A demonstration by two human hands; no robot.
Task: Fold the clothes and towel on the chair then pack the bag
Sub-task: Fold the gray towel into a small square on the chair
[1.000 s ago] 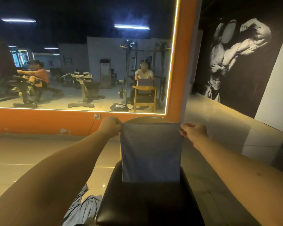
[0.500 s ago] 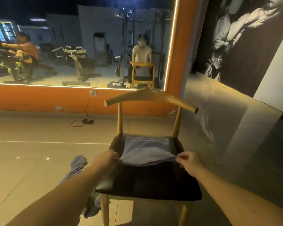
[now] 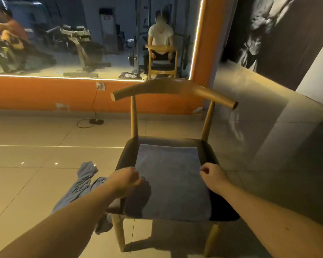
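A blue towel (image 3: 172, 181) lies spread flat on the black seat of a wooden chair (image 3: 175, 87), its near edge hanging over the seat front. My left hand (image 3: 124, 180) is at the towel's left edge with fingers curled. My right hand (image 3: 213, 176) is at the right edge, fingers also curled. Whether either hand pinches the cloth is not clear. A blue garment (image 3: 80, 187) lies crumpled on the tiled floor to the left of the chair. No bag shows directly.
A large mirror (image 3: 82, 43) in an orange wall stands behind the chair and reflects gym machines and people. A power strip with its cable (image 3: 96, 121) lies on the floor by the wall. A dark mural wall (image 3: 278, 40) runs along the right.
The towel was held up by its top corners, then lowered onto the seat and spread toward me. It now lies flat over the seat, and my hands are at its side edges.
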